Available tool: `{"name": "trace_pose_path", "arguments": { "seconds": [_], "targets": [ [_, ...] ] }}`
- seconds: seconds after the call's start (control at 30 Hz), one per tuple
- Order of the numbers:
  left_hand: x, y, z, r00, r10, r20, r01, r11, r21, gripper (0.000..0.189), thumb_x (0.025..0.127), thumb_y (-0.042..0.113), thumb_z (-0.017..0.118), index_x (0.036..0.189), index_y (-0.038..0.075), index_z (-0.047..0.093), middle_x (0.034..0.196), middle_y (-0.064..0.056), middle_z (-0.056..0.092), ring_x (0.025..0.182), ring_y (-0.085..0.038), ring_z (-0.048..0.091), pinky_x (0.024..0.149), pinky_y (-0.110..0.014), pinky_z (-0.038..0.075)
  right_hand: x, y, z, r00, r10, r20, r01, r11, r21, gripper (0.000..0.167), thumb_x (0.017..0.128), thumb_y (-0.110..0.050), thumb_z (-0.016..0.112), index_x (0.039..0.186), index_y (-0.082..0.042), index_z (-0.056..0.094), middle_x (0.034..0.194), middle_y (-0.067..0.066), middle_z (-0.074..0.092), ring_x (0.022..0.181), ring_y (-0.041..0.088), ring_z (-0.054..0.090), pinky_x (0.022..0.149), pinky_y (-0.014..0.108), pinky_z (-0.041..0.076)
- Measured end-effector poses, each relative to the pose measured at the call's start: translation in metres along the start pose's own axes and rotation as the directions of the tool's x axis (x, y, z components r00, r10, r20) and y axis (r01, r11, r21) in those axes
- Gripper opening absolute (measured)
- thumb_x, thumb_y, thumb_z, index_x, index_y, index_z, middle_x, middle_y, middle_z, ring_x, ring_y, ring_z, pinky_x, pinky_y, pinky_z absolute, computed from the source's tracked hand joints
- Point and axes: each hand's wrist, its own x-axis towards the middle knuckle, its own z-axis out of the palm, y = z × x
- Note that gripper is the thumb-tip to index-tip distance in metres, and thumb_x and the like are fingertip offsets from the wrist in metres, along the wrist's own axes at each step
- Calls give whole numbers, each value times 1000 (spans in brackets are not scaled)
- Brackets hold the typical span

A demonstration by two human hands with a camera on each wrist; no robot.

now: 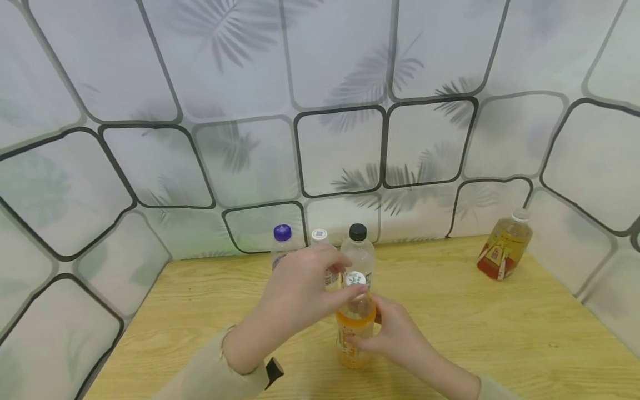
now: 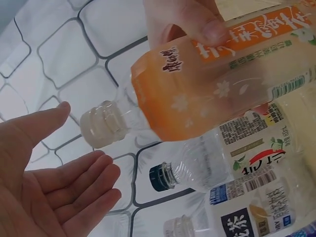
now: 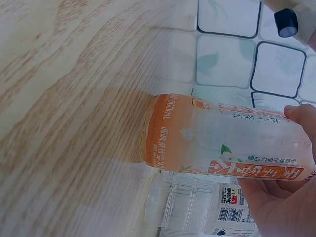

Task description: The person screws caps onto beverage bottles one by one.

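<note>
Okay so the right hand (image 1: pixel 395 330) is wrapped round an orange-labelled, white-capped clear plastic bottle (image 1: pixel 357 320), upright on a yellow wood-grain table (image 1: pixel 450 289). The left hand (image 1: pixel 302 275) is loosely open beside its cap (image 1: pixel 355 278) (gripping nothing, btw). Behind that bottle: a purple-capped clear bottle (image 1: pixel 278 248), white-capped clear bottle (image 1: pixel 319 235) and black-capped clear bottle (image 1: pixel 358 253). Well right of it sits an amber drink bottle (image 1: pixel 506 244).
</note>
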Motion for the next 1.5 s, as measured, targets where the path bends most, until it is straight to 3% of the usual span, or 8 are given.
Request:
{"name": "trace_pose_path", "arguments": {
  "seconds": [0.43,0.67,0.8,0.93,1.03,1.13,1.37,1.5],
  "targets": [
    [-2,-1,15,998,16,-67,-15,1000,9,31,82,48,90,88,20,79,82,9,77,74,-4,68,64,-16,50,-3,-1,2,1000,1,-4,-1,1000,2,67,82,-19,92,139,1,62,131,16,73,116,35,73,95,41,64],
    [5,-8,14,996,27,84,-12,985,-170,24,88,31,88,105,15,83,99,4,83,92,-13,77,82,-28,62,-3,0,2,1000,-4,-14,4,1000,-6,65,82,-19,92,137,-1,64,129,13,75,114,31,74,96,35,64],
    [7,-15,12,979,42,199,28,940,-340,30,91,18,85,120,11,80,111,0,83,104,-18,78,94,-36,64,-3,1,3,1000,-17,-15,17,1000,-5,62,82,-17,92,135,0,65,127,13,75,113,30,75,96,34,64],
    [7,-18,11,967,63,245,48,904,-424,36,92,11,80,128,9,77,118,-2,81,109,-20,78,99,-36,63,-3,1,4,1000,-11,-13,11,1000,0,62,82,-17,92,135,0,65,128,14,75,114,31,75,97,34,63],
    [4,-16,12,973,35,228,65,909,-413,41,92,16,82,132,8,74,125,-4,79,114,-22,77,101,-39,62,-4,0,4,1000,0,-12,0,1000,1,64,82,-17,92,136,0,64,129,14,75,114,33,74,97,37,64],
    [0,-12,16,987,-26,161,77,945,-319,45,91,30,86,130,10,75,126,-2,79,113,-20,77,97,-39,63,-4,0,4,1000,9,-14,-9,1000,-3,66,81,-18,92,138,0,63,130,15,74,115,34,74,96,40,64],
    [-7,-5,24,998,-7,-66,0,993,-121,26,82,40,92,95,20,82,88,10,81,82,-7,74,74,-22,58,-5,0,6,1000,20,-21,-20,1000,-6,68,81,-18,92,139,0,62,132,16,73,117,37,73,98,44,63],
    [-3,-8,25,1000,-3,-15,0,982,-188,22,85,34,91,98,18,84,92,7,83,86,-10,77,79,-26,62,-5,1,7,1000,15,-21,-15,1000,-3,69,81,-18,92,141,-1,61,132,16,73,117,36,73,97,42,64]
  ]
}}
